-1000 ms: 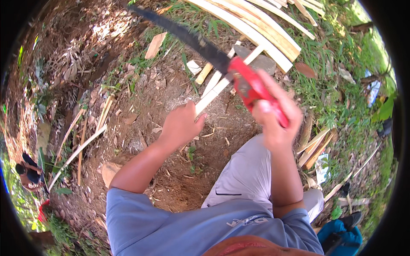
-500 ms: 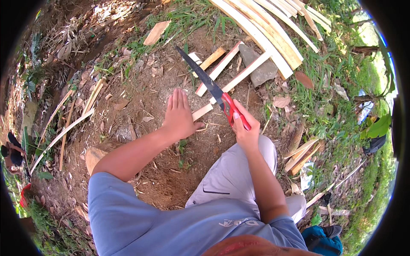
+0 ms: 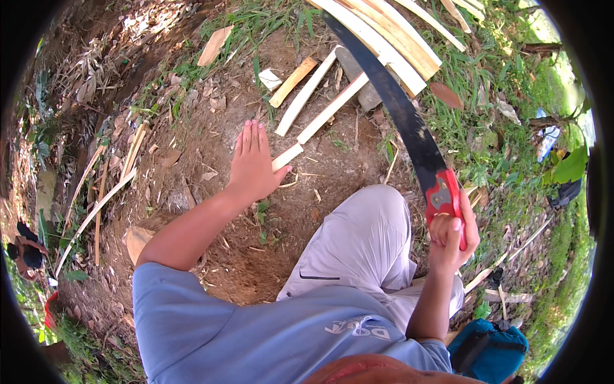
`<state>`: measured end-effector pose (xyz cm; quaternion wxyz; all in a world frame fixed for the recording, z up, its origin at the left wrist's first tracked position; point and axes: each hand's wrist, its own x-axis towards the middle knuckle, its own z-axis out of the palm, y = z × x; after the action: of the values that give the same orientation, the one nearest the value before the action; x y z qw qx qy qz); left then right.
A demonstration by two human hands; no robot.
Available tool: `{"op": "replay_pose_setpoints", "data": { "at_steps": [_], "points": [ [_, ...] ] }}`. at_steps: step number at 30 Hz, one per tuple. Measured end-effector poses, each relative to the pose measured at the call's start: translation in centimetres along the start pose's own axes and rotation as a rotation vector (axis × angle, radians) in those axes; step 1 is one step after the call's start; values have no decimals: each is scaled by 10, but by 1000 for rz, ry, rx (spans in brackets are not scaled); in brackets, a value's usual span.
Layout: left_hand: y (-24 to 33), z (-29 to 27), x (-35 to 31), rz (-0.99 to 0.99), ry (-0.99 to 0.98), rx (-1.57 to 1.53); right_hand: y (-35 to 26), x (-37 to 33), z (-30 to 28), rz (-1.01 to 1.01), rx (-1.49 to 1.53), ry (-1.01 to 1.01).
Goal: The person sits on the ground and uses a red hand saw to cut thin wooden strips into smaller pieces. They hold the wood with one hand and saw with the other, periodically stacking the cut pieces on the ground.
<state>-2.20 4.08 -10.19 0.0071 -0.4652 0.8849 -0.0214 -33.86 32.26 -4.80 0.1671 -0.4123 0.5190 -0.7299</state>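
Note:
My left hand [image 3: 254, 163] lies palm down on the dirt with its fingers stretched out. Its thumb side is against a short wooden piece [image 3: 288, 156], whose left end is hidden by the hand. A longer wooden strip [image 3: 334, 109] lies almost end to end with that piece. Off to the right, my right hand [image 3: 453, 235] is closed around the red handle of a handsaw [image 3: 401, 112]. The saw's long dark blade points up and to the left, raised off the wood.
Long pale wooden strips [image 3: 400, 48] are stacked at the top, by a flat grey stone [image 3: 368, 95]. A cut log [image 3: 142, 240] lies beside my left forearm. More strips [image 3: 96, 208] lie at left, with another person [image 3: 29, 253] beyond. A teal bag [image 3: 492, 352] sits at lower right.
My right hand has swung right, lifting the saw away from the wood and up closer to the camera. My left hand stays beside the short wooden piece.

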Motion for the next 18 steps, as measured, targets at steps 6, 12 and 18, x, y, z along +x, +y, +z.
{"op": "replay_pose_setpoints", "data": {
  "at_steps": [6, 12, 18],
  "points": [
    [3, -2, 0, 28, -29, -6, -31, -62, -95, 120, -233, 321],
    [11, -19, -6, 51, 10, -41, -59, -120, -141, 232, -434, 530],
    [40, -42, 17, 214, 212, -230, -43, -132, -172, 487, -800, 393]
  ]
}}
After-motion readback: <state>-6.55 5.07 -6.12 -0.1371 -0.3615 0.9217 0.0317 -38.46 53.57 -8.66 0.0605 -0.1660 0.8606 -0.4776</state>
